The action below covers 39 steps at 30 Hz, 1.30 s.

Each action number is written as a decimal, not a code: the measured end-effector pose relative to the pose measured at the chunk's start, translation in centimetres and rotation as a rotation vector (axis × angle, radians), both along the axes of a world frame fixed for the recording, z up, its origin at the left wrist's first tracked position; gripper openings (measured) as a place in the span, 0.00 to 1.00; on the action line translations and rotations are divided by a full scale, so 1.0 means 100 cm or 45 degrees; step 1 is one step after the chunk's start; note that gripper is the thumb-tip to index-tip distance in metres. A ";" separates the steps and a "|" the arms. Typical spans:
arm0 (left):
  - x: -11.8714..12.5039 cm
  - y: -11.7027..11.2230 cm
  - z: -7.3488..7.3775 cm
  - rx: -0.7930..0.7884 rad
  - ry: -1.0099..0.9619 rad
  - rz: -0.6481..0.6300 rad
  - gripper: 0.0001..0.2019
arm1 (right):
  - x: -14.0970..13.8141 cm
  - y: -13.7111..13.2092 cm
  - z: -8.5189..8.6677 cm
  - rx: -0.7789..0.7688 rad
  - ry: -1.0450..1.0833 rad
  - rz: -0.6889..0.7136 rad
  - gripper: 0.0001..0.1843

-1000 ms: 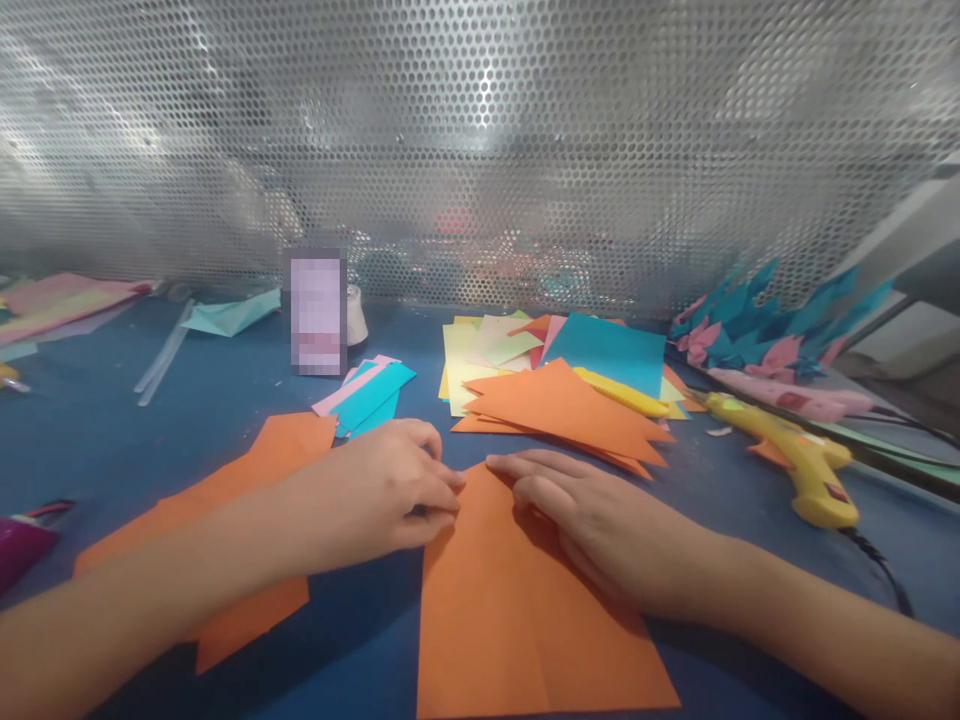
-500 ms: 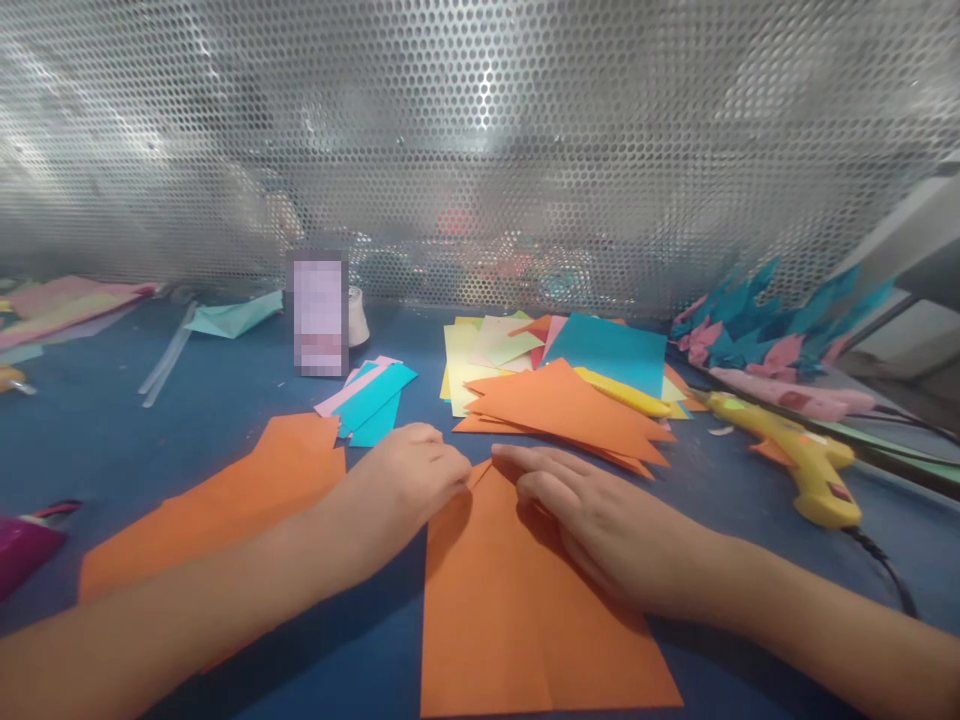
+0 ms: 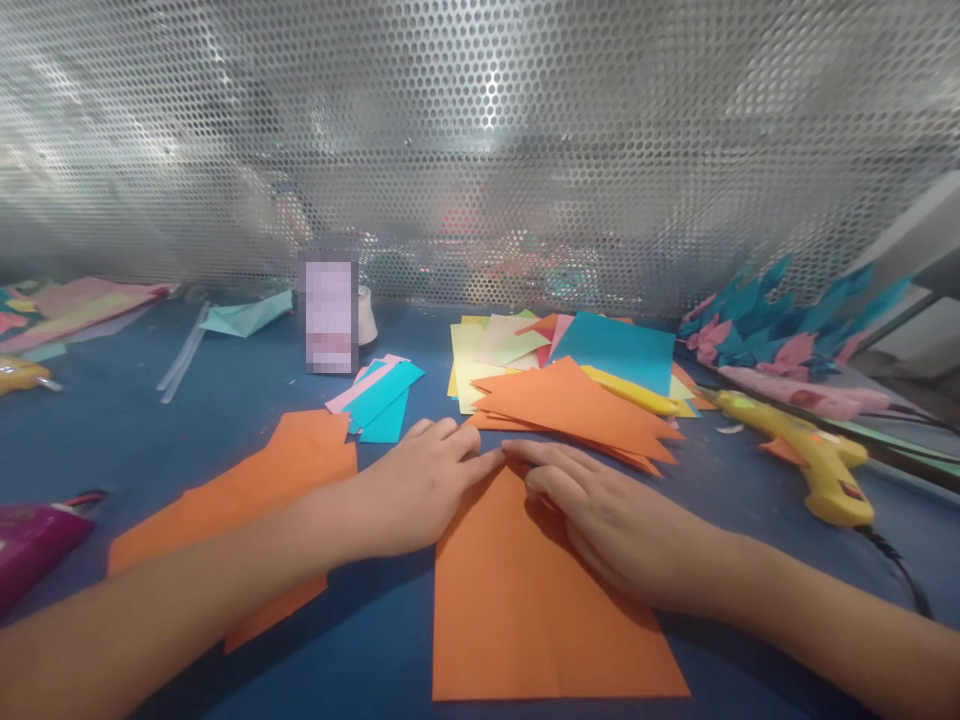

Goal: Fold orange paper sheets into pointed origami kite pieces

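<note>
An orange paper sheet (image 3: 525,610) lies on the blue table (image 3: 150,440) right in front of me, its far end folded to a point. My left hand (image 3: 420,490) lies flat on the sheet's left folded corner, fingers stretched toward the tip. My right hand (image 3: 600,510) lies flat on the right folded corner, fingers out and touching the left hand's fingertips at the point. Neither hand grips anything.
Folded orange pieces (image 3: 577,410) and a pile of coloured sheets (image 3: 607,350) lie just beyond my hands. More orange paper (image 3: 247,490) is at left, cyan strips (image 3: 382,395) behind it. A yellow glue gun (image 3: 810,455) lies right, a magenta object (image 3: 34,540) far left. A perforated metal screen (image 3: 480,150) closes the back.
My left hand went from a curled pinch at the paper's left corner to lying flat with fingers stretched to the tip. The right hand stayed pressed on the right fold.
</note>
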State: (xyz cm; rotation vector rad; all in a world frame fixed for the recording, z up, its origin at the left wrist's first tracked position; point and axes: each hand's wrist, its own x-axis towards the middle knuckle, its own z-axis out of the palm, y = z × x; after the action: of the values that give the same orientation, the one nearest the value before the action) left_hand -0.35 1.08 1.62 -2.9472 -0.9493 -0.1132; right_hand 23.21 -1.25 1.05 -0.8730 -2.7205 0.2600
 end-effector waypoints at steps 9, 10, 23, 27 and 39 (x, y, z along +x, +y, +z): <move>-0.002 -0.006 0.003 0.123 -0.041 0.002 0.14 | 0.001 -0.001 0.001 -0.031 0.053 0.002 0.12; -0.002 -0.007 0.004 0.159 -0.024 -0.009 0.11 | 0.002 -0.001 0.001 -0.035 0.057 0.003 0.12; -0.005 -0.015 0.014 0.258 0.039 0.212 0.13 | 0.001 0.001 0.005 -0.052 0.009 0.018 0.21; -0.006 -0.012 0.011 0.120 -0.045 0.364 0.17 | 0.001 0.001 0.006 -0.080 0.006 0.012 0.17; 0.000 -0.015 0.001 -0.201 -0.524 0.129 0.04 | 0.002 0.001 0.005 -0.077 -0.008 0.033 0.16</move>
State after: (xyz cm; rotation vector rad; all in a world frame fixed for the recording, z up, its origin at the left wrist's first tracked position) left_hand -0.38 -0.38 1.68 -3.0723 -1.1990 -0.6936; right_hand 23.39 -1.12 1.59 -0.8561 -2.7445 0.3469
